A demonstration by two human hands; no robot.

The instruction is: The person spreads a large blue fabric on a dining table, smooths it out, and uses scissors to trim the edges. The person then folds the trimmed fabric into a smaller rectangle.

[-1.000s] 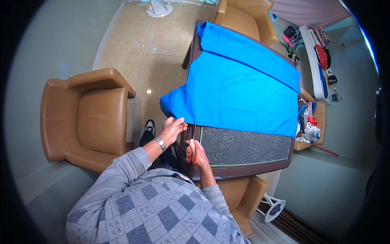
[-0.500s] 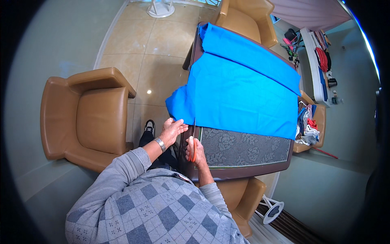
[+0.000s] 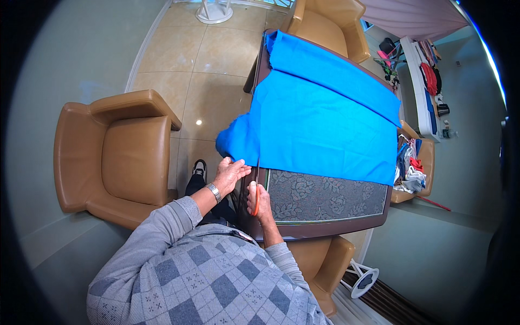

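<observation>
Right grip point(image 3: 261, 205) is wrapped round the orange handles of a pair of scissors point(image 3: 256, 203), and the left grip point(image 3: 231, 172) looks pinched on the near edge of the blue cloth point(image 3: 325, 130), by its left corner. The blades point away from the body, right at the cloth's near edge, just right of that pinch. Can't really tell how far apart they are. The cloth is spread over most of the desk point(image 3: 346, 226), with its left corner hanging past the side and a folded band along its far edge.

My read: this is the cutting step, close to the cloth's left end. The next snip would call for the left pinch keeping that edge taut and the blades lined up, fingers clear. Beyond the cloth's left side there's a tan armchair point(image 3: 135, 157); off its right, clothes point(image 3: 413, 170) piled on another chair point(image 3: 427, 162).
</observation>
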